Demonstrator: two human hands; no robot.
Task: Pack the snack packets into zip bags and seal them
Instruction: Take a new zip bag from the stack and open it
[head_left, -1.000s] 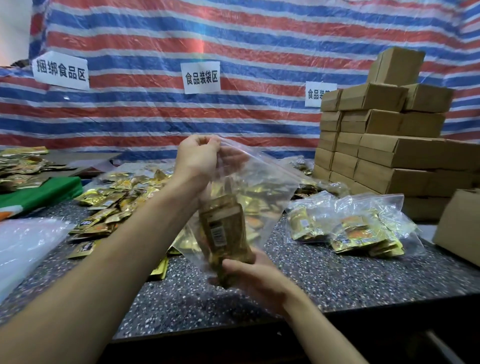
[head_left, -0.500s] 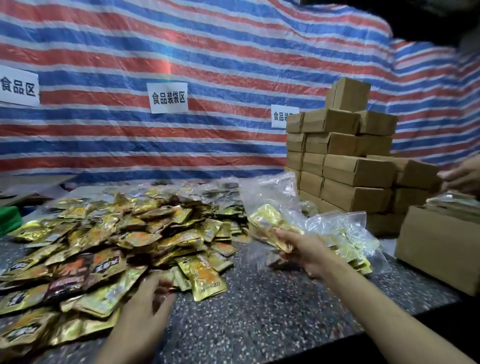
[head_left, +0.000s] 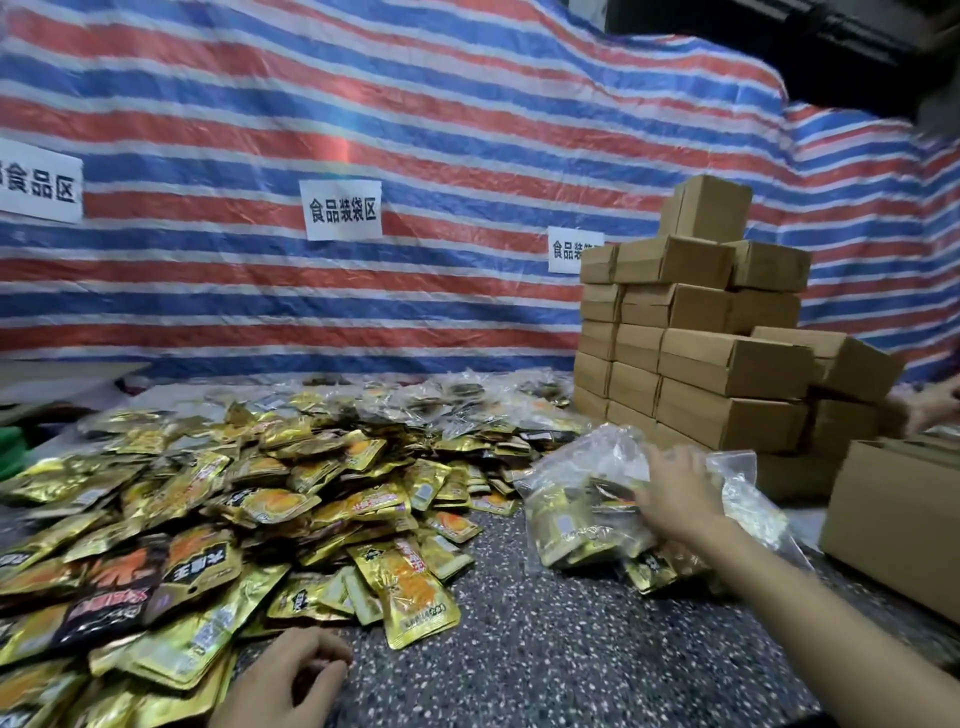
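The right hand (head_left: 675, 499) lies on top of a clear soft plastic zip bag (head_left: 576, 519) that is full of packets. Its grip is apart. The fingers (head_left: 657, 460) look straight and spread over the bag, not curled round it, though they are a bit blurry. A second clear filled bag (head_left: 753, 499) sits just to the right of this grip. Both bags rest on the dark speckled stone table (head_left: 545, 665).

The left hand (head_left: 280, 680) is low and close to the body. Its grip is loose, with softly curled fingers, and I see nothing in it. Right beside this grip, to its left and in front of it, is the big heap of shiny gold foil snack packets (head_left: 249, 499). The nearest packets touch it or almost do.

Well past the right grip stands a stack of brown cardboard boxes (head_left: 727, 364).

I think the full bag is packed and more packets must go into a new bag. The packets look light, thin and slick, so they can slide out of a loose grip. It is best to pinch a few flat ones by their edges. A full bag is floppy and sags. Hold it at the stiffer zip strip on top, not at the soft middle.
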